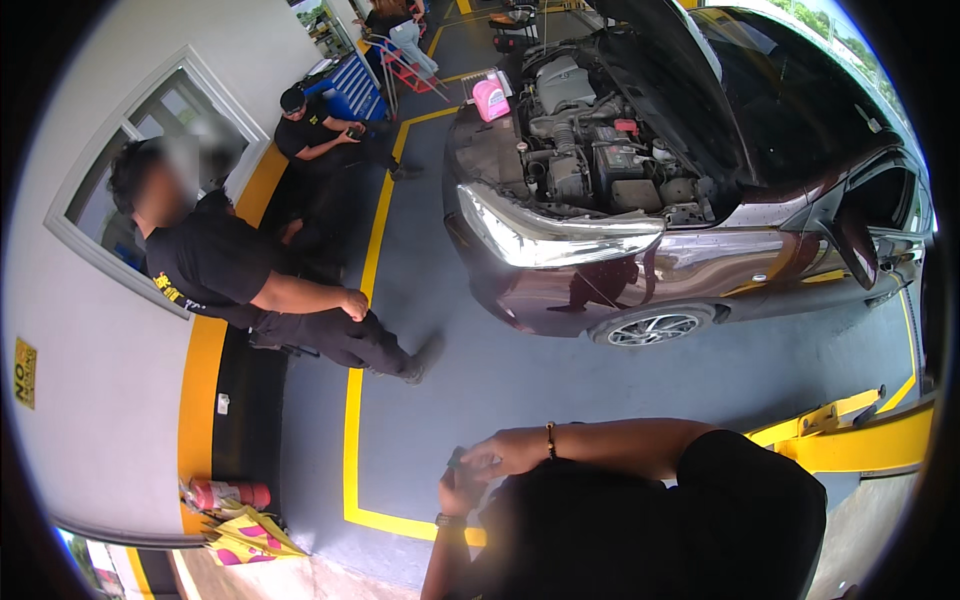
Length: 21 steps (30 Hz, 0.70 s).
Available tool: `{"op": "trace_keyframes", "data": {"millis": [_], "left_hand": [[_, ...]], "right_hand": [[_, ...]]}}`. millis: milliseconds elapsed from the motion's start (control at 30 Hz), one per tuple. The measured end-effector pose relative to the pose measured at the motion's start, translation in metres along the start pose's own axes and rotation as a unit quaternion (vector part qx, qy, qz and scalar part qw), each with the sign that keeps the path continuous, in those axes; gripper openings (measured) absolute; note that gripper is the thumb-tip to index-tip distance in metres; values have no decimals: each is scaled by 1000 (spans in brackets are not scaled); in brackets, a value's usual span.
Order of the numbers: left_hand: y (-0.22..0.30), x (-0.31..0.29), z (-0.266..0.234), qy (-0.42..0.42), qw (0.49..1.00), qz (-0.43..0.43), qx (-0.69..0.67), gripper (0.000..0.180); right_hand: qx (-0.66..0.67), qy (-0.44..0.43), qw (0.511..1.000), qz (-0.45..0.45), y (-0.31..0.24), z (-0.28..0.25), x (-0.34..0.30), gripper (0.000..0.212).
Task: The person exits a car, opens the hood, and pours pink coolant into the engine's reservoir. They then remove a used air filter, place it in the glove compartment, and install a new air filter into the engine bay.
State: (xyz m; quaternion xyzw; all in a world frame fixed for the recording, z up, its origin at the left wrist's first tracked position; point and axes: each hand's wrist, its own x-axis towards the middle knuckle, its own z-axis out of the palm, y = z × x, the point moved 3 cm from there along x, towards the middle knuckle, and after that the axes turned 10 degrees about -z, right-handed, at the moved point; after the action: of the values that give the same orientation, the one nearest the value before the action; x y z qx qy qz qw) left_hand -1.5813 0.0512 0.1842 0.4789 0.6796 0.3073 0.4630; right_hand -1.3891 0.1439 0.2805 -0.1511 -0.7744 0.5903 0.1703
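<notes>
At the lower middle my two hands meet in front of my black shirt. My left hand [460,492], with a watch at its wrist, closes round a small dark thing [456,458]; its kind is too small to tell. My right hand [505,453], with a beaded bracelet at the wrist, reaches across from the right, and its bent fingers lie on the same small thing. Both hands stand over the grey floor, apart from the dark maroon car [560,290]. The car's hood is up and its engine bay [590,140] shows.
A pink bottle [490,100] stands at the car's front. A yellow lift arm [850,435] lies to the right. On the left a person in black [215,260] has a leg stretched out; another sits by a blue tool chest [355,88]. A fire extinguisher [230,494] is near the wall.
</notes>
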Motion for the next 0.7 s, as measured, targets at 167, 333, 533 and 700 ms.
{"op": "trace_keyframes", "data": {"millis": [167,333,533,700], "left_hand": [[39,118,-72,9,982,-77,-174,41],[69,240,-71,16,996,-84,-39,39],[97,350,-43,21,973,-230,-18,39],[101,379,-53,46,968,-219,115,40]], "right_hand": [[-137,254,956,54,50,-181,43,43],[-390,373,817,202,161,-385,42,33],[-566,243,698,366,299,-581,65,25],[-603,-9,672,430,368,-648,92,27]]}}
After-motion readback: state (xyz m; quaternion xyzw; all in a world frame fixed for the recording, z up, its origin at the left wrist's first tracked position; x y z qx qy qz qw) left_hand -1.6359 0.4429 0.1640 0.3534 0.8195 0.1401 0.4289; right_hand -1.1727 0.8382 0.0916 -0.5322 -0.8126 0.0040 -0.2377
